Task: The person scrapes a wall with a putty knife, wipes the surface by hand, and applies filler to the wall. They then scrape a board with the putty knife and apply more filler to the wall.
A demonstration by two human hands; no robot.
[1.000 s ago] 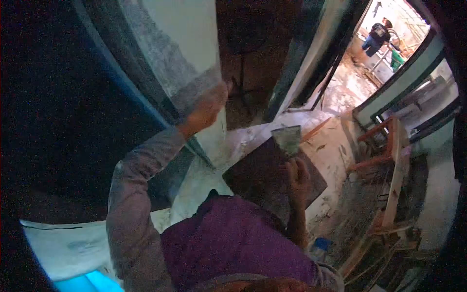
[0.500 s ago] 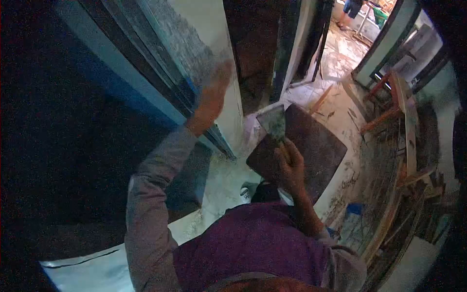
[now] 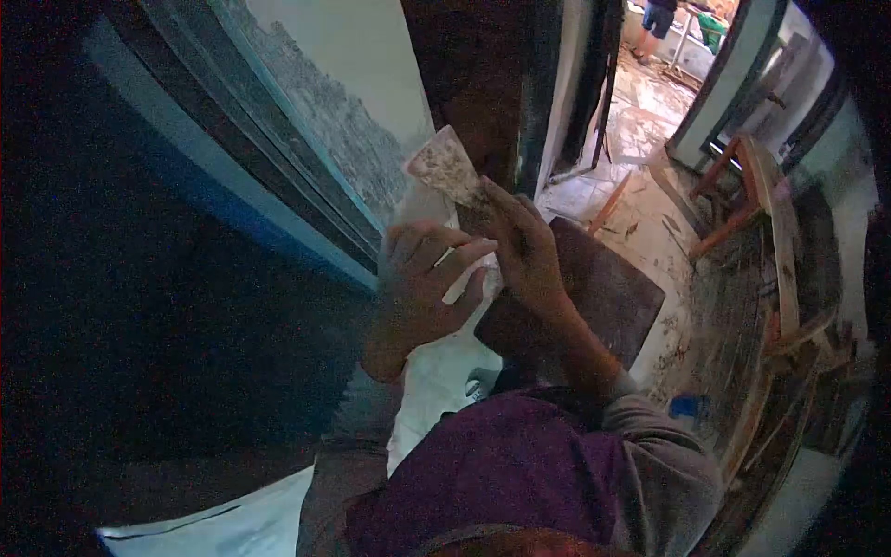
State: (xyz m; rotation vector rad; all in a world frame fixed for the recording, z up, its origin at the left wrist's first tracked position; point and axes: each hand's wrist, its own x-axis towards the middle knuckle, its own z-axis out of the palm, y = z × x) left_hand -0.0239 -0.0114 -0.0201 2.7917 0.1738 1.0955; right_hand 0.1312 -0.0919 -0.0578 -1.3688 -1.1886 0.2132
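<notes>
A putty knife [image 3: 445, 168] with a wide, stained blade is gripped in my right hand [image 3: 531, 249], its blade angled up and left in front of the wall. My left hand [image 3: 432, 283] holds nothing; its fingers are spread and half bent, just below the blade and close to my right fingers. Beyond the blade stands a pale wall [image 3: 376, 56] with a rough grey patch [image 3: 320, 111] along its left side. Below my right hand is a dark brown square top [image 3: 603, 297] with rounded corners.
A blue-edged frame [image 3: 306, 167] runs along the left of the wall. On the right stand wooden frames [image 3: 742, 200] and lengths of timber. Debris lies on the floor [image 3: 654, 223]. A person [image 3: 656, 23] stands beyond the bright doorway. Near my right elbow is a blue object [image 3: 689, 406].
My right hand has lifted the putty knife up and left, from over the brown top to the wall. My left hand has come down from the wall beside it.
</notes>
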